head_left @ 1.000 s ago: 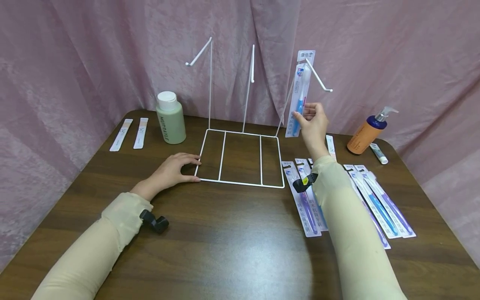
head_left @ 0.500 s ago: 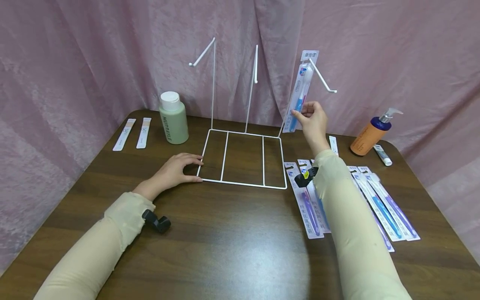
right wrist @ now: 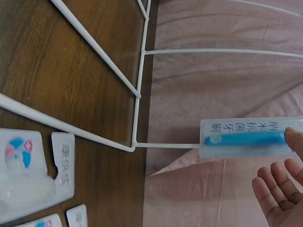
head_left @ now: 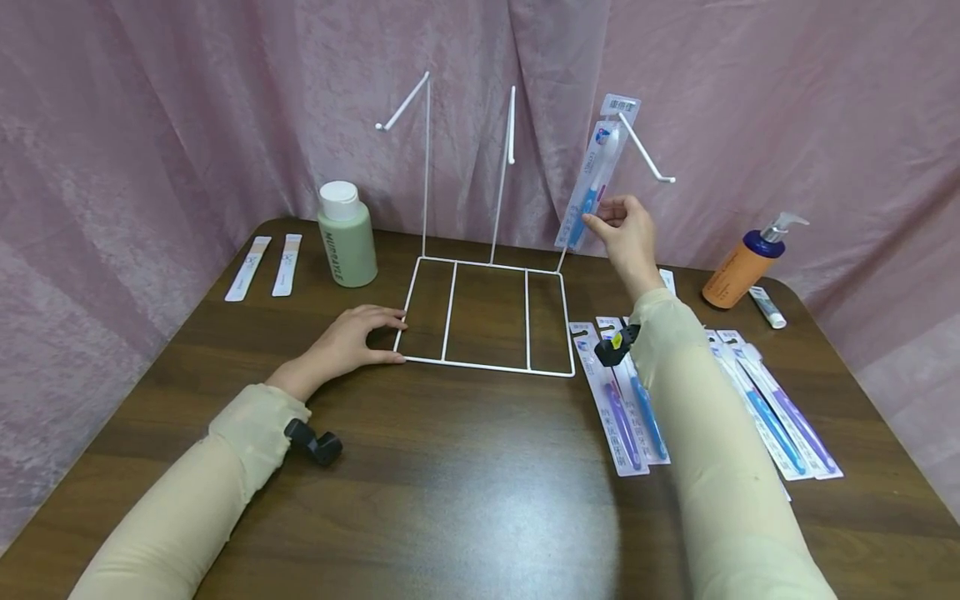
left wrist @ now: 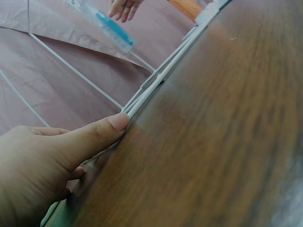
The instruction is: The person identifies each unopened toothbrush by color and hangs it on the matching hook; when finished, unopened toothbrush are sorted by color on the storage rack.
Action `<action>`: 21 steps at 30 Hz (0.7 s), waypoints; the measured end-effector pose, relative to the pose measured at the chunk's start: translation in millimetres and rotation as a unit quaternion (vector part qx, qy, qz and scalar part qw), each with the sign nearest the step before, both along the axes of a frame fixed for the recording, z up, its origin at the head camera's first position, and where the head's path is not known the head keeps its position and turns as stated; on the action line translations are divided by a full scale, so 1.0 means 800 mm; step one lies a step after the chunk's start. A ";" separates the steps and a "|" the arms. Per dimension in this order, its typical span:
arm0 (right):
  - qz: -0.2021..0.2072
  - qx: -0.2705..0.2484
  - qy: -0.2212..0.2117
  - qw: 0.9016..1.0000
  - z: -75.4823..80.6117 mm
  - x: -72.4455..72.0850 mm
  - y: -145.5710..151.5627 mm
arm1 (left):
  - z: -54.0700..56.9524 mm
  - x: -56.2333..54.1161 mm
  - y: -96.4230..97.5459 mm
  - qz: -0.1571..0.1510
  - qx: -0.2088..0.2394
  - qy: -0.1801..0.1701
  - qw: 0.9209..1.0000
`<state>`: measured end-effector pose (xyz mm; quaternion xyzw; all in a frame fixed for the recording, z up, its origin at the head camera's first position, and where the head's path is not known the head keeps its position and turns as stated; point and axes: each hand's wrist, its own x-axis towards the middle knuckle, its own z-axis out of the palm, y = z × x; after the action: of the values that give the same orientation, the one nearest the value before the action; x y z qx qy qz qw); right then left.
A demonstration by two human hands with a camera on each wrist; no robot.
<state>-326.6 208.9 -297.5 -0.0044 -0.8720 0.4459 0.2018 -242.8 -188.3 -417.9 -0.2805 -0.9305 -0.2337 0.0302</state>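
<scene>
A white wire rack [head_left: 487, 367] stands on the table, with three uprights that end in slanted hooks. At its right hook [head_left: 641, 147] hangs a packaged toothbrush [head_left: 596, 171] with a blue handle, its card top against the hook's base and its lower end leaning left. My right hand [head_left: 632, 237] pinches the pack's lower right edge, thumb over the front; in the right wrist view the other fingers curl loosely below the pack [right wrist: 246, 137]. My left hand [head_left: 341, 342] rests at the rack's front left corner, its straight thumb on the wire and fingertips touching the left bar.
Several packaged toothbrushes [head_left: 611, 408] lie on the table right of the rack, some hidden under my right forearm. A green bottle [head_left: 347, 242] and two narrow sachets [head_left: 247, 269] stand and lie at left; an orange pump bottle [head_left: 738, 271] and a small tube [head_left: 767, 308] are at right.
The lower end of the toothbrush pack has swung left and slightly up in my right hand, so the pack tilts more. My left hand stays at the rack's corner.
</scene>
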 end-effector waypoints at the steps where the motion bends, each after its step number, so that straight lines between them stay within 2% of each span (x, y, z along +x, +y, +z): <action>1: 0.003 -0.004 0.001 1.000 0.001 0.000 0.001 | 0.001 0.000 0.000 0.001 0.000 -0.001 1.000; 7: 0.014 0.004 -0.005 1.000 0.013 0.007 0.012 | 0.002 0.001 0.001 0.004 0.004 -0.007 1.000; 13: 0.020 0.067 -0.026 0.997 0.033 0.023 0.029 | 0.003 0.003 -0.001 0.006 0.004 -0.010 1.000; 21: 0.049 0.150 -0.061 0.986 0.063 0.049 0.053 | 0.007 0.006 -0.004 0.008 0.001 -0.004 1.000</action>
<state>-287.2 251.4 -247.4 0.0418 -0.9388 0.3186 0.1245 -237.7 -191.2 -412.6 -0.2722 -0.9325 -0.2355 0.0291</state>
